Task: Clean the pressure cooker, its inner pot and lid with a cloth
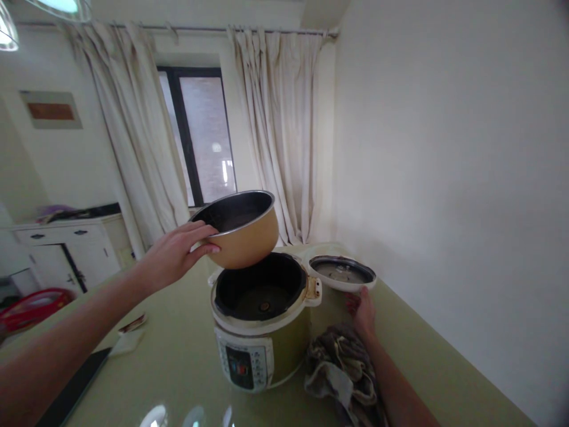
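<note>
My left hand (184, 252) pinches the near rim of an inner pot (251, 240), tan outside and dark inside. It is tilted in the air above the open rice cooker (288, 344). The cooker stands on the table, its dark well exposed and its control panel facing me. At the right, my right hand (364, 313) has its fingers curled at the near edge of a round lid (342, 273), whose inner side faces up. A crumpled grey cloth (342, 370) lies beside the cooker, near my right forearm.
The pale green table (178, 344) runs along a white wall (453, 178) on the right. At left are a dark flat object (80, 379) and a small white item (127, 343). Curtains (284, 118), a white cabinet (89, 249) and a red object (38, 308) are farther back.
</note>
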`<state>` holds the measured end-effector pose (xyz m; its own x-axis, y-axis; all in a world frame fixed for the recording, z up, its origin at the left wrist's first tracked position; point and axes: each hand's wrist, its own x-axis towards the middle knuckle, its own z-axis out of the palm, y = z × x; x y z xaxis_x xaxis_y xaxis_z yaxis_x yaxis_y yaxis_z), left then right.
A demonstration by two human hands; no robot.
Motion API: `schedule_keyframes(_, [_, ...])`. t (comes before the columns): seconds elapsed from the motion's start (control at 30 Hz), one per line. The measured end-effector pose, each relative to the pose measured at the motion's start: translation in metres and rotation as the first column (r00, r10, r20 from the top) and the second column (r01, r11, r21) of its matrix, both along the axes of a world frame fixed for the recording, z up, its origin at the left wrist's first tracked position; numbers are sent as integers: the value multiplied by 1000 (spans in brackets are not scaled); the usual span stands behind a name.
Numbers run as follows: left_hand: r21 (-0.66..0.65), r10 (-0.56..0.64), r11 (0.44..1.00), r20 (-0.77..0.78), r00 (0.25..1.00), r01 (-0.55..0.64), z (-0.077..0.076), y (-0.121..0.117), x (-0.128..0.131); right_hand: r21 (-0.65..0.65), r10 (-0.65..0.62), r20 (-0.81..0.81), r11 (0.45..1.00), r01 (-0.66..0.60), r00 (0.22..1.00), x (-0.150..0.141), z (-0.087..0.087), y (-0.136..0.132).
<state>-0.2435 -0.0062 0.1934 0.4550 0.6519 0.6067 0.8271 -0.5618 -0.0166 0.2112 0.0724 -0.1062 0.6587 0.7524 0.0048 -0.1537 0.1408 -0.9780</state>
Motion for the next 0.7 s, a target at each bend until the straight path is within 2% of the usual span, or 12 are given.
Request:
schedule_keyframes(0.13, [-13,-52,999,-61,997,52,-9,-31,33,49,26,-79,999,-22,997,0,-2,-1])
schedule_keyframes(0.27, [-15,-102,995,-120,988,101,-25,-46,45,80,25,-77,997,-19,997,-2,-2,-2])
schedule_keyframes(0.47, [-64,-106,993,-127,986,99,-48,-56,51,97,12,-3,995,-12,1000,-5,-2,-2])
schedule_keyframes(0.7, [-157,-101,985,-153,983,77,-65,-56,56,99,-8,-5,995,8,1000,-2,-7,3])
